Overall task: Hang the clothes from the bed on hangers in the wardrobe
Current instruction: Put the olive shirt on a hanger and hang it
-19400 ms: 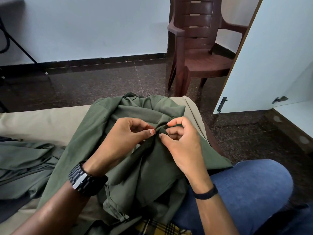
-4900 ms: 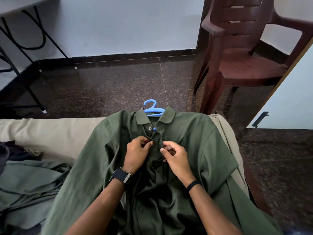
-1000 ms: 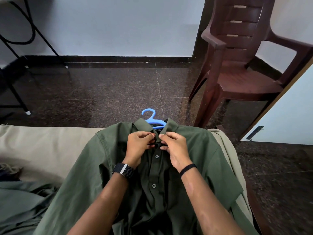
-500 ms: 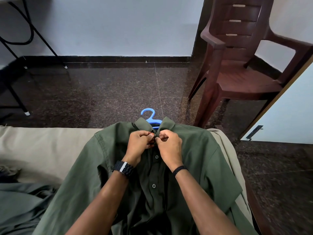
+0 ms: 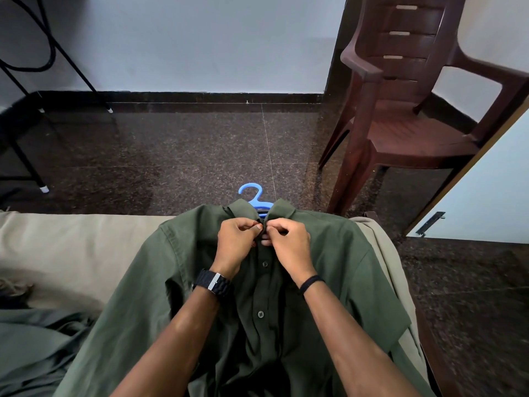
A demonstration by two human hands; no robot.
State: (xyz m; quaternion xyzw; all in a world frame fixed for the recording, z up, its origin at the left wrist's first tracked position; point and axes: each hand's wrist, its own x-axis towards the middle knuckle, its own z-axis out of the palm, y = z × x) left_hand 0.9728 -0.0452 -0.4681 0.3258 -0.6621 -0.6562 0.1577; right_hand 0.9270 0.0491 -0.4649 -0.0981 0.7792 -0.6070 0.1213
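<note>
Your two forearms rise from the bottom edge of the frame toward its centre, the left one wearing a black watch with a pale clasp, the right one a thin black wristband. Under them the olive-green shirt lies front-up on the tan bed sheet, sleeves spread to lower left and right, its placket running up the middle with two dark buttons showing below your hands. Your left hand has its fingers curled and pinches the left edge of the placket just under the collar; your right hand is curled the same way and pinches the opposing edge, the fingertips of both meeting at the top of the placket. Whether a button sits between them you cannot tell; the fingers hide it. Just above your knuckles the collar stands open, and the blue hanger pokes out from the neck, its hook reaching past the bed's edge over the floor. At lower left another grey-green garment lies rumpled on the sheet. Beyond the bed is dark speckled granite floor with a pale joint line. At upper right stands a brown plastic chair; at the right edge a white wardrobe door with a dark hinge. At upper left, thin black metal table legs against a pale wall.
</note>
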